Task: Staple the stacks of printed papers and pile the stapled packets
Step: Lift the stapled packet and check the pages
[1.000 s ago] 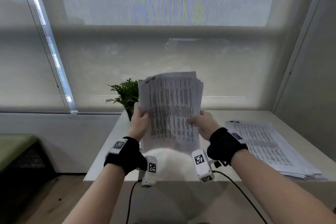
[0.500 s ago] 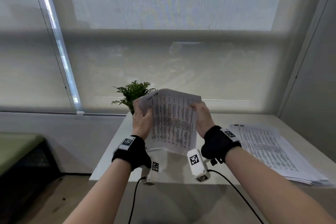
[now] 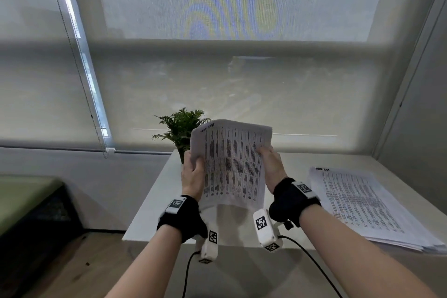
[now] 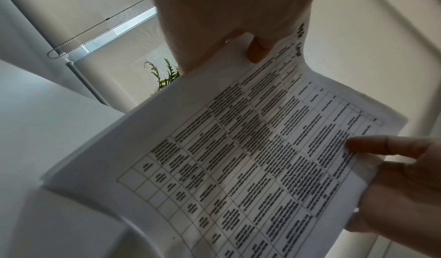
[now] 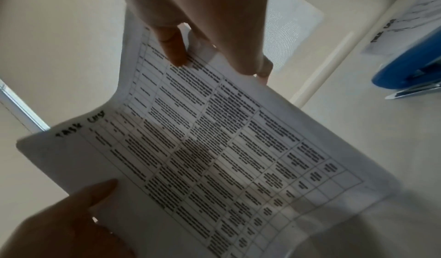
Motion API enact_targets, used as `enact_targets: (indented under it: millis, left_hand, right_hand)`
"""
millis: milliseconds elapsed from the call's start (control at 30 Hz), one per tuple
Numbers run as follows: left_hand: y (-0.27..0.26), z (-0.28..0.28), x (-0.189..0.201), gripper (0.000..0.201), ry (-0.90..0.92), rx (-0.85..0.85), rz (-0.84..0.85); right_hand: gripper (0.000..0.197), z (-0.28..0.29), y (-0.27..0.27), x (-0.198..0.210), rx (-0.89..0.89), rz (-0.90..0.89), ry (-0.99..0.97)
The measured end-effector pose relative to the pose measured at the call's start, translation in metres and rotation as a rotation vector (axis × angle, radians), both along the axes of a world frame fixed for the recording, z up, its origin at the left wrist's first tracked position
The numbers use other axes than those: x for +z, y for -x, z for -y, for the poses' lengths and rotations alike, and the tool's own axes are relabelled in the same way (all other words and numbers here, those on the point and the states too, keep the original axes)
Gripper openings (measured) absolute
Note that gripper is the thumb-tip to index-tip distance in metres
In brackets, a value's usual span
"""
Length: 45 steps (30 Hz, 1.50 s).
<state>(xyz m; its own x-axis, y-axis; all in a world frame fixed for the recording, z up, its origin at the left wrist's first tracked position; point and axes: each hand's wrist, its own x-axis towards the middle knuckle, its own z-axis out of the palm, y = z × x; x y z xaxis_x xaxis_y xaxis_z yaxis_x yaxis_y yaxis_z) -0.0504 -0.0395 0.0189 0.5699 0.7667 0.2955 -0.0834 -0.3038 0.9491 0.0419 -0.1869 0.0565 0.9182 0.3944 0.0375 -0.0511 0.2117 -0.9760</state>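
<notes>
Stack point(image 3: 232, 164) upright at frame centre, bottom edge on table point(image 3: 154, 201), left hand point(image 3: 192, 176) and right hand point(image 3: 272, 167) pinching its sides; top curls, so loose sheets may slip askew before stapling.

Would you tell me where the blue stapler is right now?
Only the right wrist view shows the blue stapler: it sits on the white table, at that picture's right edge.

- Your left hand point(image 3: 192, 178) grips the left edge of the paper stack point(image 3: 232, 164); thumb on the printed face, fingers curled behind
- Your right hand point(image 3: 272, 167) pinches the right edge, thumb in front; both forearms reach forward, wrists raised, palms facing each other
</notes>
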Motion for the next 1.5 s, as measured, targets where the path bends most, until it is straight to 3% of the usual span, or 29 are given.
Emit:
enact_targets:
  millis: [67, 133, 233, 300, 367, 467, 667, 767, 867, 967, 1033, 1133, 1367, 1500]
  left_hand:
    - [0.001, 0.000, -0.001, 0.011, 0.015, -0.009, 0.021]
    - [0.003, 0.000, 0.005, 0.020, 0.018, -0.015, 0.065]
    - [0.003, 0.002, 0.026, 0.039, 0.025, -0.014, 0.145]
    - [0.002, 0.005, 0.042, 0.045, 0.023, 0.030, 0.126]
    - [-0.001, 0.007, 0.054, 0.053, 0.026, 0.094, 0.075]
    - [-0.008, 0.008, 0.064, 0.055, 0.063, 0.162, 0.024]
    - [-0.016, 0.003, 0.071, 0.032, 0.089, 0.228, 0.041]
    - [-0.014, 0.003, 0.071, 0.042, 0.071, 0.228, 0.058]
    - [-0.007, 0.006, 0.069, 0.053, 0.000, 0.138, 0.071]
    - [0.000, 0.010, 0.059, 0.056, -0.139, 0.021, 0.087]
    - [0.000, 0.009, 0.048, 0.044, -0.210, 0.029, 0.057]
    - [-0.002, 0.000, 0.033, 0.023, -0.222, 0.088, -0.006]
    - [-0.008, 0.001, 0.035, 0.011, -0.292, 0.093, 0.071]
    - [-0.017, 0.001, 0.045, 0.008, -0.196, -0.010, 0.041]
  right_hand:
    - [0.008, 0.000, -0.002, 0.000, -0.026, 0.038, -0.010]
    - [0.020, 0.001, -0.005, 0.000, -0.108, 0.138, 0.068]
    - [0.056, 0.007, -0.004, 0.002, -0.234, 0.541, 0.277]
    - [0.070, 0.010, -0.001, 0.005, -0.258, 0.804, 0.382]
    - [0.069, 0.008, 0.001, 0.008, -0.264, 0.948, 0.496]
    - [0.057, 0.006, 0.001, 0.008, -0.284, 1.017, 0.538]
    - [0.053, 0.003, 0.003, 0.008, -0.290, 0.960, 0.409]
    - [0.063, 0.003, 0.000, 0.006, -0.266, 0.680, 0.260]
    - [0.035, -0.001, -0.007, 0.000, -0.186, 0.414, 0.182]
    - [0.024, -0.005, -0.014, -0.005, -0.201, 0.413, 0.220]
    - [0.026, -0.007, -0.016, -0.007, -0.188, 0.392, 0.189]
    - [0.025, -0.006, -0.019, -0.013, -0.171, 0.360, 0.162]
    - [0.033, 0.001, -0.022, -0.027, -0.174, 0.277, 0.214]
    - [0.031, 0.004, -0.032, -0.010, -0.243, 0.285, 0.319]
